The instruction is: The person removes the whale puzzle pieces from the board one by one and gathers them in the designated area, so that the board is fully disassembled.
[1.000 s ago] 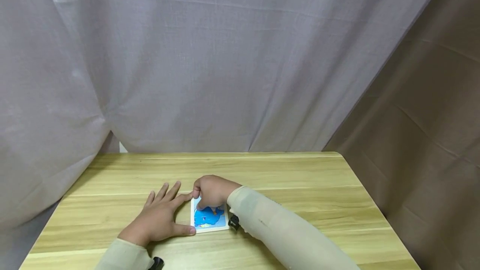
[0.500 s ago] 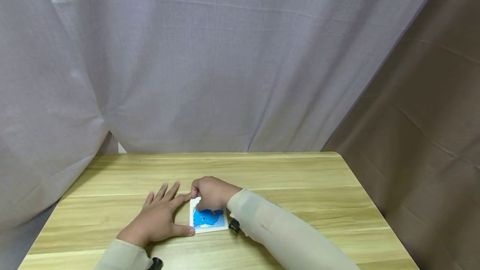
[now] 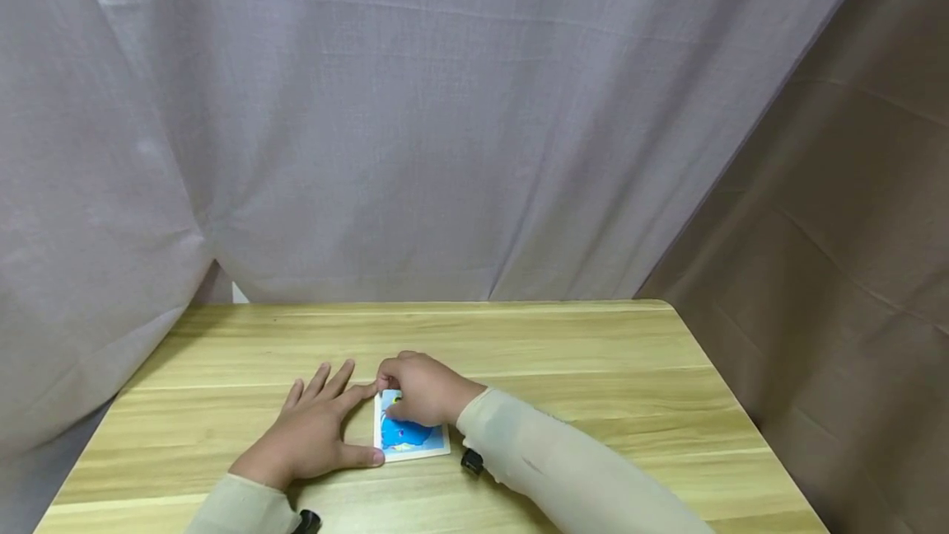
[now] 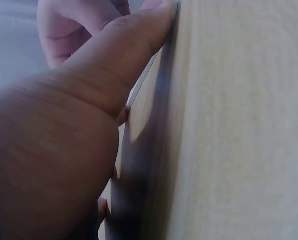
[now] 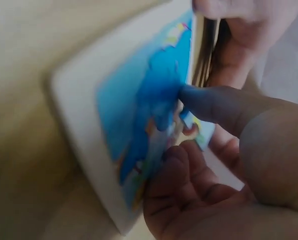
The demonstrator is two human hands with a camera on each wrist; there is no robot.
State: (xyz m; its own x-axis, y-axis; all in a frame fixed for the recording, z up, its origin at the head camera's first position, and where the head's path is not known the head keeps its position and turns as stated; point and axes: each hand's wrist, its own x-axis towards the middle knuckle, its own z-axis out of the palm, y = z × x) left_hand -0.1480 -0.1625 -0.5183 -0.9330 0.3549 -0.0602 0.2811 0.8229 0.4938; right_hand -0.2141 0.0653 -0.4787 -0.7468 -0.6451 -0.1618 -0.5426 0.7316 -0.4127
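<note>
Grey fabric curtain (image 3: 445, 122) hangs behind the wood-grain tabletop (image 3: 578, 361), where the spread left hand (image 3: 307, 435) touches one edge of a square white-bordered blue jigsaw puzzle (image 5: 76, 102), presumably steadying it; the right hand (image 3: 428, 390) pinches a light-blue piece (image 5: 206, 133), whose notch only the right-wrist view reveals.

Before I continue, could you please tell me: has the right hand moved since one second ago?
Yes, slightly: in the head view, the right hand has moved back, away from the far edge of the table, most clearly at its wrist end.
</note>
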